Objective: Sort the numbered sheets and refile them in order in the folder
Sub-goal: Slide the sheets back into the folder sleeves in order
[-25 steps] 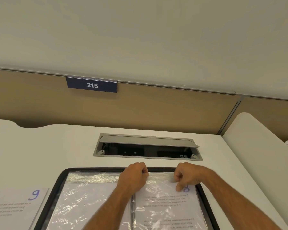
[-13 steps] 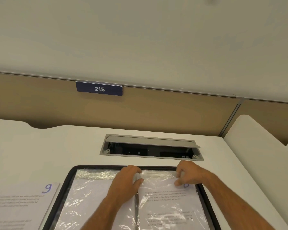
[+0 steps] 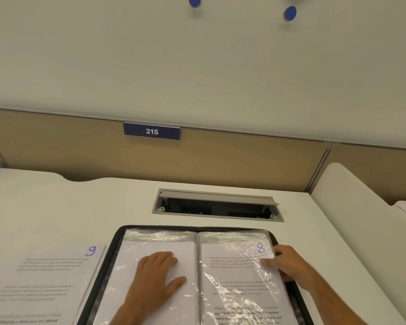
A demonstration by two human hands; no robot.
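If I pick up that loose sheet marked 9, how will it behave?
Sheet 9 is a single thin page lying flat on the desk, so it is probably light and floppy, sagging if held by one edge. Lying flush, it may be hard to pinch; it would likely slide easily.

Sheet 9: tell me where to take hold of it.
Pinch sheet 9 at its top right corner, by the number. It lies flat and loose on the desk, left of the folder, so come from the far edge.
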